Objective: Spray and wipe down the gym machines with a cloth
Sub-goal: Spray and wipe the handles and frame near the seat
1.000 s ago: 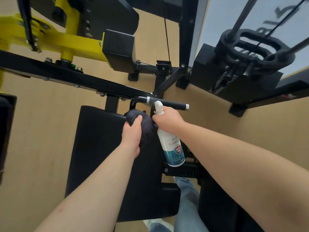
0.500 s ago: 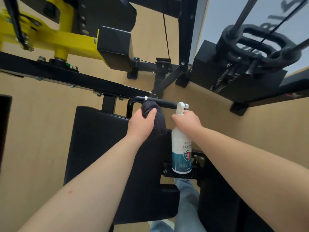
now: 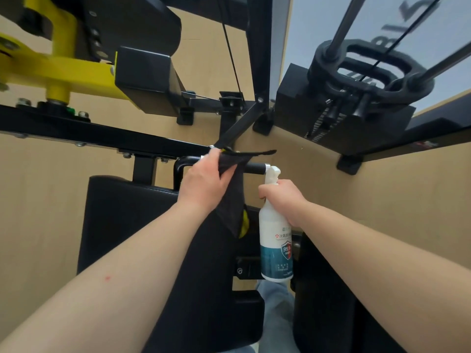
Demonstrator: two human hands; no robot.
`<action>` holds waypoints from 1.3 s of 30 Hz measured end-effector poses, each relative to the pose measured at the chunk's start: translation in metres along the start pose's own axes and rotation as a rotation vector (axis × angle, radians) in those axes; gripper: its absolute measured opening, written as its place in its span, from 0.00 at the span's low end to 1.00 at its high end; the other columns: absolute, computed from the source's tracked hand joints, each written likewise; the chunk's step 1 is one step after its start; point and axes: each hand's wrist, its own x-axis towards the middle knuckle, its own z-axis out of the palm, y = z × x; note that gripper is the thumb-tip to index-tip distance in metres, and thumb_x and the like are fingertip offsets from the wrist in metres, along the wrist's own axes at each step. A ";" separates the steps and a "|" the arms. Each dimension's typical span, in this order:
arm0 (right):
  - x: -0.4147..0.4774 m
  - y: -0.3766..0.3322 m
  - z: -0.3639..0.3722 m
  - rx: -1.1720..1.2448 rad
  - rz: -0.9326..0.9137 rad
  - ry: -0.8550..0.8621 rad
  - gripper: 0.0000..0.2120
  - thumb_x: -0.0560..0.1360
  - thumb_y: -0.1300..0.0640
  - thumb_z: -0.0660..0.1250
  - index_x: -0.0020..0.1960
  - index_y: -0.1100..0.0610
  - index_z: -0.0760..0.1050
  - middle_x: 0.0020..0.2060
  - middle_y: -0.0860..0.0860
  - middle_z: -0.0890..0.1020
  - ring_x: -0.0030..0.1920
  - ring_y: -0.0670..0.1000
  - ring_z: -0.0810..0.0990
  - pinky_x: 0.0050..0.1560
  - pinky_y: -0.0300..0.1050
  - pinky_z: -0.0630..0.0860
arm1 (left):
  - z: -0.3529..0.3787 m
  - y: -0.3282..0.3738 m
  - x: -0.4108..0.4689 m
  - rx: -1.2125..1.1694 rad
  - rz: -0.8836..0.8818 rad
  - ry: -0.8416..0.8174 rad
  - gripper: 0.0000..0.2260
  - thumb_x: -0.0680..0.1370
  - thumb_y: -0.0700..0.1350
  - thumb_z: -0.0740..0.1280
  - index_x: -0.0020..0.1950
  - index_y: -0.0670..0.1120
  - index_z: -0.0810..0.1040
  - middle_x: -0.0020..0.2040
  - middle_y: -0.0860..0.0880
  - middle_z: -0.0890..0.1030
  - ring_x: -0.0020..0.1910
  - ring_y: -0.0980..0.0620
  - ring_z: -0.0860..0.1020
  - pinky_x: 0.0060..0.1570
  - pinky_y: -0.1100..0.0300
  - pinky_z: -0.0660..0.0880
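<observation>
My left hand point(image 3: 204, 180) grips a dark cloth point(image 3: 233, 200) and holds it over the machine's black handle bar point(image 3: 256, 168); the cloth's loose end hangs down below the bar. Just right of the bar's chrome end, my right hand point(image 3: 285, 200) grips the neck of a white and teal spray bottle point(image 3: 275, 248), which hangs upright with its nozzle close to the bar's tip. A black padded seat point(image 3: 132, 225) lies under my left forearm.
The black frame beam point(image 3: 102, 133) crosses the left side, with a yellow lever arm point(image 3: 51, 70) above it. A black weight stack point(image 3: 356, 105) with guide rods stands at the upper right. The floor point(image 3: 38, 200) is tan. A jeans leg point(image 3: 277, 314) shows below the bottle.
My left hand has carried the cloth up from beside the seat onto the handle bar and the cloth now hangs unfolded. My right hand with the bottle has shifted right, to the bar's end.
</observation>
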 end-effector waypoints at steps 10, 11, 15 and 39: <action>0.014 -0.006 0.004 0.059 -0.022 -0.008 0.13 0.76 0.51 0.69 0.58 0.54 0.78 0.48 0.55 0.81 0.48 0.55 0.82 0.52 0.52 0.80 | 0.013 -0.024 0.049 0.577 0.294 0.009 0.29 0.81 0.47 0.63 0.82 0.46 0.60 0.76 0.45 0.71 0.75 0.45 0.67 0.76 0.47 0.61; 0.015 -0.007 0.004 0.078 -0.023 -0.017 0.15 0.75 0.51 0.69 0.61 0.52 0.78 0.49 0.54 0.82 0.49 0.55 0.82 0.54 0.54 0.81 | 0.016 -0.028 0.048 0.631 0.370 -0.125 0.29 0.81 0.49 0.64 0.82 0.47 0.61 0.75 0.46 0.71 0.75 0.46 0.68 0.77 0.47 0.61; 0.020 -0.009 0.005 0.150 -0.027 -0.076 0.15 0.74 0.54 0.66 0.60 0.48 0.79 0.43 0.52 0.87 0.52 0.57 0.86 0.60 0.58 0.82 | 0.027 -0.036 0.054 0.796 0.256 -0.236 0.36 0.76 0.58 0.71 0.79 0.49 0.61 0.71 0.45 0.73 0.68 0.45 0.73 0.67 0.48 0.72; 0.045 0.009 -0.016 0.045 -0.048 0.056 0.10 0.77 0.55 0.64 0.51 0.55 0.83 0.41 0.49 0.88 0.44 0.52 0.81 0.52 0.49 0.78 | 0.033 -0.037 0.077 0.778 0.575 -0.248 0.20 0.79 0.56 0.67 0.67 0.52 0.68 0.54 0.51 0.78 0.49 0.50 0.80 0.49 0.55 0.73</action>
